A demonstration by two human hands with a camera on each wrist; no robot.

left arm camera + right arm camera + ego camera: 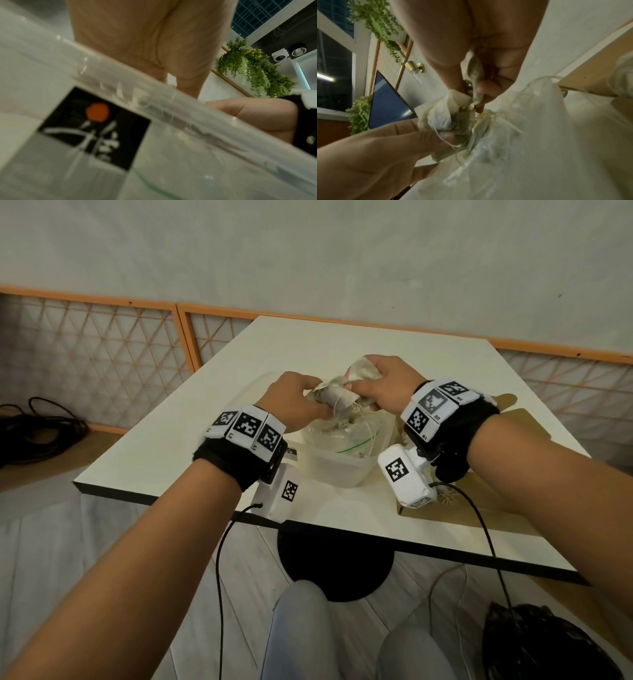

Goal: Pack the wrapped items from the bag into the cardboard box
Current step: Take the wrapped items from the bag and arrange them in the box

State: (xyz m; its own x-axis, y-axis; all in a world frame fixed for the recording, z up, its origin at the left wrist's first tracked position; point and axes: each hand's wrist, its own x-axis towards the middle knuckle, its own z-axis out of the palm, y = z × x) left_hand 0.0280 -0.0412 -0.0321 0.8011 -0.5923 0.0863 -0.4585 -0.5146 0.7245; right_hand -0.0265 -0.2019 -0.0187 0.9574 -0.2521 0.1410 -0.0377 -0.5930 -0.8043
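Note:
A clear plastic bag [346, 433] of leaf-wrapped bundles tied with string sits in a translucent tub [337, 470] on the white table [178, 446]. Above it, my left hand [313, 402] and right hand [359, 392] both grip a pale wrapped bundle [337, 398]. My right hand also holds a second wrapped piece [364, 369] under its fingers. The right wrist view shows my right fingertips [479, 108] pinching a greenish wrap [476, 71], and my left thumb [443, 135] pressing the bundle [440, 119] over the bag [539, 142]. The brown cardboard box [510, 446] lies beneath my right forearm.
The tub carries a black label with an orange dot [96, 125]. Black cables [37, 426] lie on the floor at left, and a dark helmet-like object [534, 642] sits at bottom right. The table's round black base [335, 559] stands in front of my knees.

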